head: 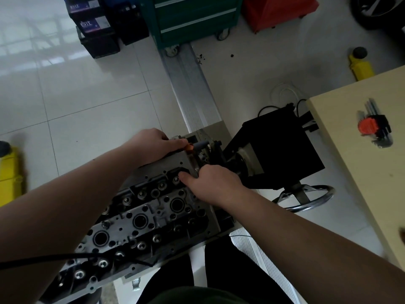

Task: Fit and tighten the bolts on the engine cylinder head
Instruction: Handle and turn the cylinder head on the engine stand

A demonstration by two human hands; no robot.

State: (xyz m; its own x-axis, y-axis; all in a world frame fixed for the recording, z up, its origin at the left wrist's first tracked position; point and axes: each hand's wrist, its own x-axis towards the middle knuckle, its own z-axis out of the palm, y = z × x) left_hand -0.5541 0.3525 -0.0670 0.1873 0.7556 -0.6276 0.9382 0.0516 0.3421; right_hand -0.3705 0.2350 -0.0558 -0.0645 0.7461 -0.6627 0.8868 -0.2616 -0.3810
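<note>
The grey engine cylinder head lies on a stand below me, its top full of round bores and bolt holes. At its far end my left hand grips a tool with an orange and grey handle that points right. My right hand rests on the head's far right corner, thumb on the top face and fingers curled over the edge. I cannot tell whether it holds anything. Several bolts sit in holes along the near left rim.
A black stand box with a chrome handwheel is to the right. A wooden table carries a hex key set. Yellow jacks stand left and right. A green tool cabinet is behind. A black cable crosses the head.
</note>
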